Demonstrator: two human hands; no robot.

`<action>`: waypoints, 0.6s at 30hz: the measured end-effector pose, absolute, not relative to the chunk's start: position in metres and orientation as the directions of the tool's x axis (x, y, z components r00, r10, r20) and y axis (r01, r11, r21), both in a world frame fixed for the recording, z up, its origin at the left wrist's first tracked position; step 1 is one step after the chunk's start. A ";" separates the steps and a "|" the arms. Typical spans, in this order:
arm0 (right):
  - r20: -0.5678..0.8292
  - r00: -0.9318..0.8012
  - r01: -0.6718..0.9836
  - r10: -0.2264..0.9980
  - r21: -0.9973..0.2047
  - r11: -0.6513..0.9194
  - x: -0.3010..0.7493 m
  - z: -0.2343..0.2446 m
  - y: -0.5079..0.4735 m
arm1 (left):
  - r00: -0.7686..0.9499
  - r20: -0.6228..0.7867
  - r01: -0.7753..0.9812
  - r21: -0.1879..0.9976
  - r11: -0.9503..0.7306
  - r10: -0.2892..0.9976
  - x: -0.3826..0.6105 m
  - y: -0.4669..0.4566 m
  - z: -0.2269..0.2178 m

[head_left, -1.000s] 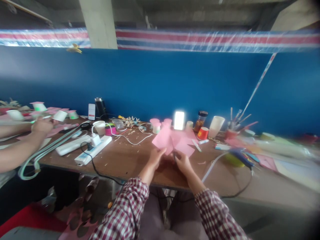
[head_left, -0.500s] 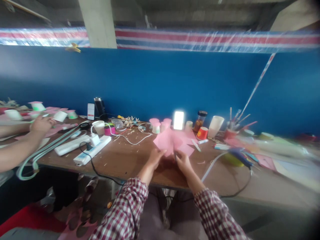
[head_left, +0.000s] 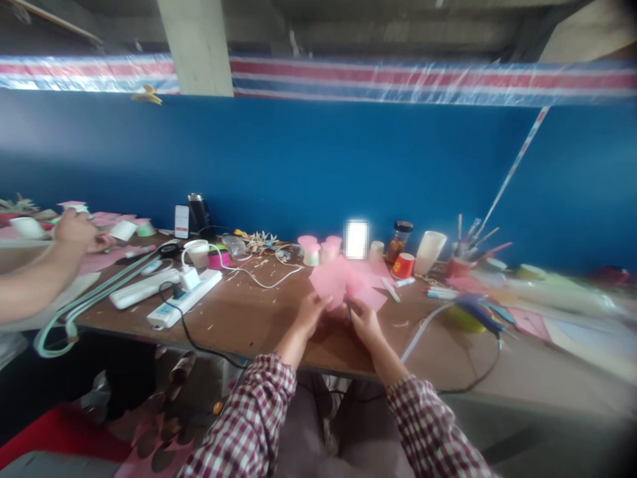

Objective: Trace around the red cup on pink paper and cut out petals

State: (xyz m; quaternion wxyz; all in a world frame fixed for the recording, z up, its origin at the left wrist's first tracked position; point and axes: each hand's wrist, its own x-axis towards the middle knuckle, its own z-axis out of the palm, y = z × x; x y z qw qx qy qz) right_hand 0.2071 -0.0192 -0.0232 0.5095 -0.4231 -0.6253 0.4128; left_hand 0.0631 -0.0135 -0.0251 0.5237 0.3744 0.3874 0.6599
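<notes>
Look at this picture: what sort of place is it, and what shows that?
Probably a shared craft workshop: pink paper between the left hand and right hand, a pot of brushes, a co-worker's hand among paper cups.

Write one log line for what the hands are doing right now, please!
left hand: holds pink paper | right hand: at paper's near edge, hold unclear | table: power strip left of hands

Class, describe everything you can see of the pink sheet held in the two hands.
The pink sheet looks like thin matte paper, with overlapping angular flaps. It is held just above the brown table, fanning away from the camera. The left hand and right hand pinch its lower edge. Blur hides finer detail.
</notes>
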 end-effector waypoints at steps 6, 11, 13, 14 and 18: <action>0.285 -0.159 0.092 0.945 -0.949 0.302 0.207 -0.023 -0.019 | -0.132 0.096 -0.500 0.853 -0.150 0.987 0.062 -0.017 -0.019; 0.283 -0.210 0.069 0.936 -0.951 0.303 0.205 -0.022 -0.020 | -0.105 0.028 -0.649 0.755 -0.090 0.994 0.056 -0.014 -0.015; 0.282 -0.220 0.066 0.934 -0.951 0.303 0.205 -0.022 -0.020 | -0.116 -0.007 -0.638 0.767 -0.069 0.993 0.056 -0.010 -0.015; 0.282 -0.224 0.066 0.933 -0.951 0.303 0.205 -0.022 -0.020 | -0.122 -0.021 -0.622 0.780 -0.060 0.992 0.056 -0.008 -0.016; 0.273 -0.228 0.071 0.935 -0.953 0.296 0.205 -0.022 -0.019 | -0.165 -0.055 -0.570 0.820 -0.050 0.985 0.059 -0.002 -0.020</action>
